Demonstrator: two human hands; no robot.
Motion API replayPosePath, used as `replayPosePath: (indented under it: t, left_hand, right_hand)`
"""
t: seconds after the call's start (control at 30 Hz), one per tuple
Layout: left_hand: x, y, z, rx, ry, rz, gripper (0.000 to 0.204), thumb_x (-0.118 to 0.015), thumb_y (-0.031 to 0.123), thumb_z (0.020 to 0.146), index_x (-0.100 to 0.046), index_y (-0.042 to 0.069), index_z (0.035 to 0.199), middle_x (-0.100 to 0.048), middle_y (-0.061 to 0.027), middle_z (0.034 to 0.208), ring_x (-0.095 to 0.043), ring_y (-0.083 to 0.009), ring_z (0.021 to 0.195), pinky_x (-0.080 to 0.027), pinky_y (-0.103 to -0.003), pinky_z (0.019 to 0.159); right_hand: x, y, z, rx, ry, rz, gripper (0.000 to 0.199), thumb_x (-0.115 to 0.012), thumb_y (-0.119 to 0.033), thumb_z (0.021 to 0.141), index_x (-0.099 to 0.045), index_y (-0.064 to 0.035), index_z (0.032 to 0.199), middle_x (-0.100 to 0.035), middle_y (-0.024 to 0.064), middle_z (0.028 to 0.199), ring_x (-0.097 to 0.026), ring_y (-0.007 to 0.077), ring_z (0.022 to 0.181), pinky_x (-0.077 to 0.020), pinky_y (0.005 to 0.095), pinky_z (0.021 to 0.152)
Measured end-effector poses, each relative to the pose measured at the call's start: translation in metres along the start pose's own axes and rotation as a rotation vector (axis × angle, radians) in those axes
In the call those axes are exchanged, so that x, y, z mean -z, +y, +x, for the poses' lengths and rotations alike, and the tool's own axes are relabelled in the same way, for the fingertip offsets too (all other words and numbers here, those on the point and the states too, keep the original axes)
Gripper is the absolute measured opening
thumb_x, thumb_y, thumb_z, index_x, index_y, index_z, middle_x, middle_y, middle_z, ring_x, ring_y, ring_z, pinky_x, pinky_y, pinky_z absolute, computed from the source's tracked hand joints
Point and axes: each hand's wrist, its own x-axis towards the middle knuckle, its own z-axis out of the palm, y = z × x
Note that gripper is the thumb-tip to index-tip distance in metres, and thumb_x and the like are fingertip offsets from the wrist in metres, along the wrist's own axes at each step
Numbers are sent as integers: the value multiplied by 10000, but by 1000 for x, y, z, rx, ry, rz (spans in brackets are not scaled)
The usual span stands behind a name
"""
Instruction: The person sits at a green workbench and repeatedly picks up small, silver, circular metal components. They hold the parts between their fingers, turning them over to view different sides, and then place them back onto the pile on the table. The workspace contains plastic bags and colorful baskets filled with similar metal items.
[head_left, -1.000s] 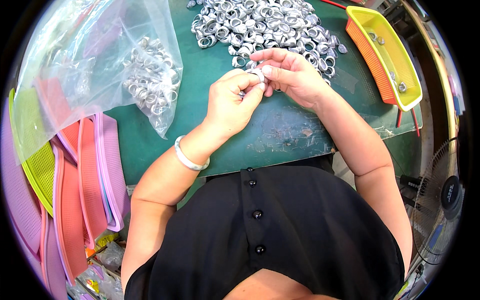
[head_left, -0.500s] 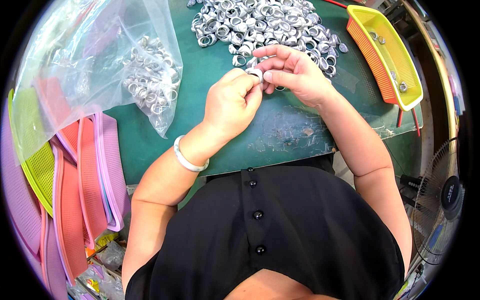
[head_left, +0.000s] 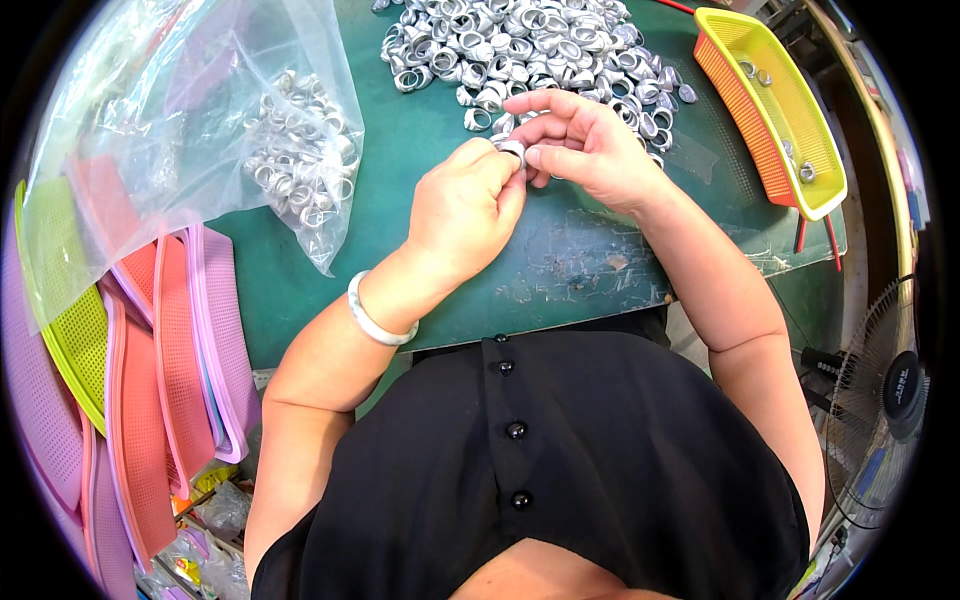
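"Green table (head_left: 380, 190), ring pile (head_left: 530, 50) at far side. Held ring (head_left: 513, 147), where?"
"Pinched at the fingertips of the left hand (head_left: 460, 205). Right hand (head_left: 595, 150) half-curled, thumb at its right edge; whether gripping, cannot tell."

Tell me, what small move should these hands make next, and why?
Perhaps turn the silvery ring slightly to show another side: the left hand appears to pinch it, and the right hand seems well placed to help, its thumb right by the ring's edge.
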Motion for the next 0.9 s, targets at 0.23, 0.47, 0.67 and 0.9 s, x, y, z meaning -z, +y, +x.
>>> replayPosePath:
  t: [0.23, 0.47, 0.67, 0.9]
  left_hand:
    - [0, 0, 0, -14, -12, 36, 65, -614, 52, 724, -605, 43, 787, -550, -69, 715, -573, -253, 624, -465, -349, 535]
    - [-1, 1, -1, -27, -33, 42, 59, -608, 51, 726, -598, 49, 784, -550, -68, 721, -575, -253, 635, -468, -350, 541]
    - [-1, 0, -1, -22, -33, 55, 73, -611, 53, 721, -595, 49, 793, -552, -69, 725, -574, -256, 635, -470, -354, 542]
    - [0, -1, -1, -22, -40, 61, 83, -612, 56, 717, -598, 42, 798, -550, -72, 731, -573, -260, 635, -470, -355, 545]
  right_hand:
    - [0, 0, 0, 8, 6, -28, 391, -535, 1, 820, -461, -13, 1204, -604, 47, 931, -561, 98, 779, -469, 240, 678]
    - [2, 2, 0, 26, 6, -97, 374, -506, 8, 832, -463, -13, 1203, -613, 48, 933, -558, 88, 750, -470, 234, 668]
    - [1, 0, -1, 44, -3, -120, 395, -491, 18, 824, -453, -11, 1215, -615, 51, 944, -553, 86, 740, -470, 233, 682]
    - [-2, -3, -3, 41, 2, -158, 425, -497, 26, 817, -437, -20, 1235, -612, 54, 956, -555, 87, 781, -469, 234, 695]
